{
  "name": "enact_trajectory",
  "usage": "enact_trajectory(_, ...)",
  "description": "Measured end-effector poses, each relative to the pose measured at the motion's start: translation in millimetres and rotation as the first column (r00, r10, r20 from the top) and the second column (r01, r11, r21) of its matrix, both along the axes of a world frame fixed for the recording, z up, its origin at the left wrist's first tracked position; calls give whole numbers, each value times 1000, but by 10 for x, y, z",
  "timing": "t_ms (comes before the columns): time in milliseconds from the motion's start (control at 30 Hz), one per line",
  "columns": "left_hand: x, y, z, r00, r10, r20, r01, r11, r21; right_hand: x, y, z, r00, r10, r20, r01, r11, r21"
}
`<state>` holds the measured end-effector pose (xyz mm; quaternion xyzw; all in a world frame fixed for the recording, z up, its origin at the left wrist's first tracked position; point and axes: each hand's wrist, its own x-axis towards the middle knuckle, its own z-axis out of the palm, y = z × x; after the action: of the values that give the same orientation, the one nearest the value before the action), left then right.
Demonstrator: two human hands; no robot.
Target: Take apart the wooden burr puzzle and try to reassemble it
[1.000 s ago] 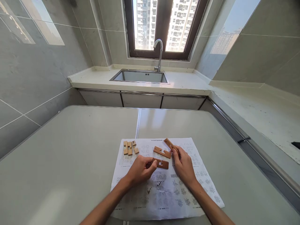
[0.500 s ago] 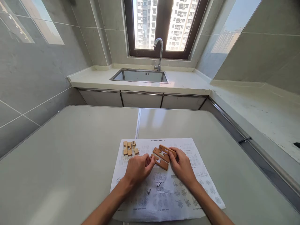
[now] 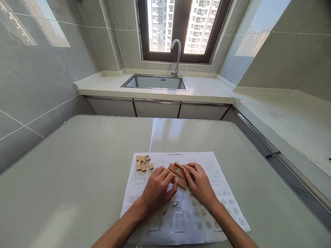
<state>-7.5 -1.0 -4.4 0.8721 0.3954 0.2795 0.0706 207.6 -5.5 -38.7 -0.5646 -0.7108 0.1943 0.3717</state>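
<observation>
My left hand point(image 3: 159, 184) is curled over the left end of a notched wooden puzzle block point(image 3: 182, 183), hiding much of it. My right hand point(image 3: 201, 181) pinches the right end of another wooden puzzle block point(image 3: 179, 165), the farthest of this group. Between the two lies a middle puzzle block point(image 3: 177, 171) with a notch cut in it; paper shows through the gap. All rest on or just over a printed sheet point(image 3: 209, 206) covered with small diagrams. Several lighter wooden puzzle blocks point(image 3: 143, 163) stand in a group at the sheet's upper left, one marked 3.
The sheet lies on a pale table point(image 3: 77, 165) with a seam point(image 3: 153, 134) down its middle. Beyond it is a counter point(image 3: 103, 88) with a sink point(image 3: 160, 82) and a faucet point(image 3: 178, 57) under a window. Another counter point(image 3: 292, 117) runs along the right.
My left hand has moved slightly right and now covers more of the near block. The far block in my right hand has turned and shows a narrower side. The lighter blocks stayed put.
</observation>
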Motion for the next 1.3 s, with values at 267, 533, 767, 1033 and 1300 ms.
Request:
enact_trajectory(267, 0, -6, 36, 988, -157, -2, 156, 983, -102, -13, -10, -58, 995, -62, -84, 62, 998, -2)
enact_trajectory(533, -1, -11, 41, 986, -165, 31, 168, 980, -107, -12, -20, 30, 998, 9, -54, -10, 1000, -22)
enact_trajectory(767, -36, 27, 66, 947, -322, 20, 321, 937, -137, -40, -66, 20, 978, 100, -185, -115, 991, -72)
enact_trajectory(1033, -37, 16, -3, 991, -134, -21, 128, 977, -170, -40, -68, 72, 977, -21, -211, -5, 992, -123)
enact_trajectory(1300, -89, 93, -117, 954, 293, -56, -292, 956, 37, -52, -66, 80, 983, -6, -182, -14, 994, -109)
